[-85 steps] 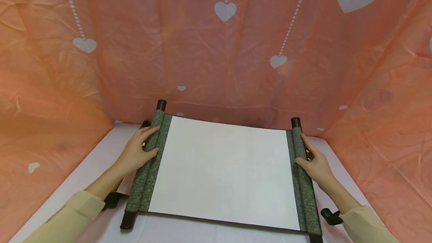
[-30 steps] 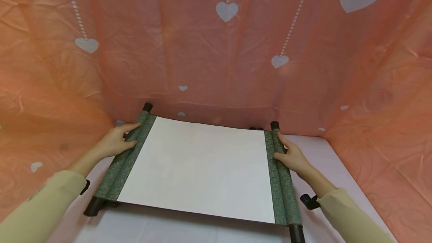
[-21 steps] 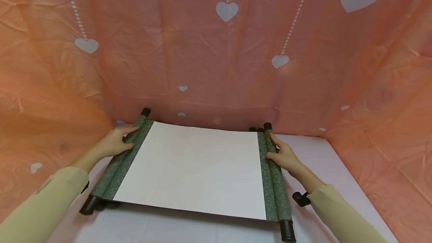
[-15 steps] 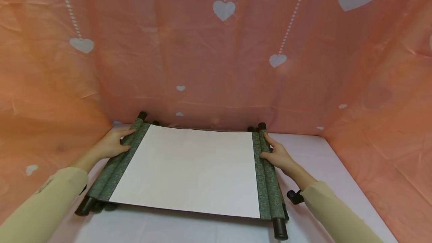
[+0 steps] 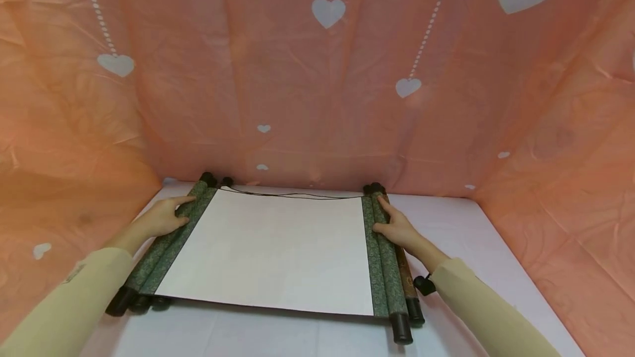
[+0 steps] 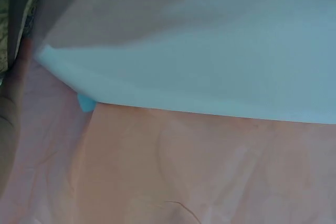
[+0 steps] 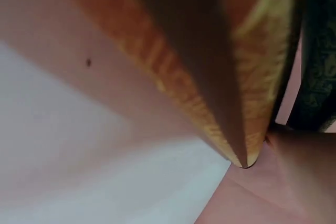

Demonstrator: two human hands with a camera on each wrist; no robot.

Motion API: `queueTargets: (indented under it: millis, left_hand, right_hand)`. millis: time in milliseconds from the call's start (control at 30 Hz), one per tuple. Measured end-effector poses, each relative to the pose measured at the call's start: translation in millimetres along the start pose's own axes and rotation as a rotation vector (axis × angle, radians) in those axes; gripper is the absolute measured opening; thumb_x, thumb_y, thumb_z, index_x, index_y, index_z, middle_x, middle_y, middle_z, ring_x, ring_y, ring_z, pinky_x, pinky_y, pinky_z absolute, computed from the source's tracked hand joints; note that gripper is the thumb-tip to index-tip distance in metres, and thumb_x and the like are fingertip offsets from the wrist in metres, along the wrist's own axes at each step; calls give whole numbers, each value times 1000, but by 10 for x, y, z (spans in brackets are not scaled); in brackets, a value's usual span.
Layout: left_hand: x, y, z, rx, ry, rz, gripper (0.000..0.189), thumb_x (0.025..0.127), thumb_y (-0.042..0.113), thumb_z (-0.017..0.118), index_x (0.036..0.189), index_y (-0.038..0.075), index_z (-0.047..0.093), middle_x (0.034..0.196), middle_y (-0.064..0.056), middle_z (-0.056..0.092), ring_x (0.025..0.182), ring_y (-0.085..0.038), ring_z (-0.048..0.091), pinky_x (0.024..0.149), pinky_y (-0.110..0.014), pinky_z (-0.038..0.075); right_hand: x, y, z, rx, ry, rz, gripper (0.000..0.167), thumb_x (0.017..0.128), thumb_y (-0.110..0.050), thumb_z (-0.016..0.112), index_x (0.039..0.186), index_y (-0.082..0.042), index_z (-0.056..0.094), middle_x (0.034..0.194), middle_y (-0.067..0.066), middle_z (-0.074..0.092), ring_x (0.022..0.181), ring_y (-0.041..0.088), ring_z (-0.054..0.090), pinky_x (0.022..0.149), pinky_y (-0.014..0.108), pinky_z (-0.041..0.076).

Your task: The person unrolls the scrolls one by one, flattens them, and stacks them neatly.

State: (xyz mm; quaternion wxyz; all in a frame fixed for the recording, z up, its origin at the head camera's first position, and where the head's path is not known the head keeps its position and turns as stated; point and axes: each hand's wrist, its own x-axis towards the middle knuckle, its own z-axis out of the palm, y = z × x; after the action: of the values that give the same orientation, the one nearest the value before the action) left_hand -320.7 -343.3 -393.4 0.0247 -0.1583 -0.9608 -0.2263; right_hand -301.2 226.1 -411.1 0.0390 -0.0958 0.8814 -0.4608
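A hanging scroll [image 5: 273, 252] with a blank white sheet and green patterned bands lies spread between my hands. My left hand [image 5: 161, 219] grips its left green roller [image 5: 161, 249], thumb on the inner side. On the opposite end, my right hand [image 5: 397, 230] holds the right green roller [image 5: 389, 274], its thumb on the band. Beneath the right side shows a brown-gold brocade roller [image 5: 408, 274], seen close up as orange-gold brocade [image 7: 257, 82] in the right wrist view. More black knobs [image 5: 161, 303] peek out under the left end. The scroll hides whatever else lies below.
A thin black cord [image 5: 297, 196] crosses the far edge of the sheet. The white table [image 5: 446, 225] extends right of the scroll and along its front. Behind and on both sides hangs a pink-orange cloth [image 5: 297, 81] printed with hearts. A black wrist mount [image 5: 424, 285] sits by my right sleeve.
Both hands have carried the green scroll leftward and lowered it. The far edge dropped, so the black cord came into view. At the right, the brown-gold roller below became visible.
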Motion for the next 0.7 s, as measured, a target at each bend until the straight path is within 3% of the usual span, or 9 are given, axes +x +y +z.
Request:
queueTargets:
  millis: [100, 133, 233, 467, 700]
  left_hand:
    - [20, -1, 3, 28, 21, 19, 60, 89, 1, 71, 142, -16, 50, 112, -36, 66, 79, -39, 63, 77, -51, 52]
    - [27, -9, 4, 37, 27, 25, 59, 89, 1, 71, 141, -16, 50, 122, -40, 62, 92, -47, 64, 84, -57, 51]
    - [43, -48, 2, 41, 28, 19, 58, 90, 0, 70, 141, -17, 49, 133, -45, 53, 124, -61, 50, 100, -69, 43]
    - [47, -187, 24, 58, 25, -19, 56, 92, 0, 69, 141, -18, 48, 135, -46, 51, 125, -64, 48, 100, -70, 42]
    - [55, -221, 37, 56, 25, -51, 53, 94, -1, 66, 141, -19, 48, 137, -47, 49, 124, -62, 50, 100, -69, 43]
  right_hand:
    - [57, 16, -7, -13, -14, 1, 88, 96, -7, 62, 168, -9, 12, 171, 26, 9, 141, 41, 33, 102, 51, 38]
    - [80, 19, -8, -12, -23, 1, 88, 97, -8, 63, 168, -9, 12, 171, 25, 8, 148, 42, 27, 108, 55, 35]
    - [150, 30, -8, -20, -48, -10, 88, 98, -12, 64, 168, -10, 11, 172, 25, 7, 156, 44, 11, 118, 63, 26]
    - [266, 42, 18, -33, -108, -10, 89, 101, -17, 66, 168, -11, 9, 172, 24, 6, 156, 47, 8, 119, 67, 22]
    - [303, 0, 53, -100, -197, -37, 86, 106, -21, 59, 168, -9, 1, 173, 23, -1, 157, 47, 0, 120, 70, 14]
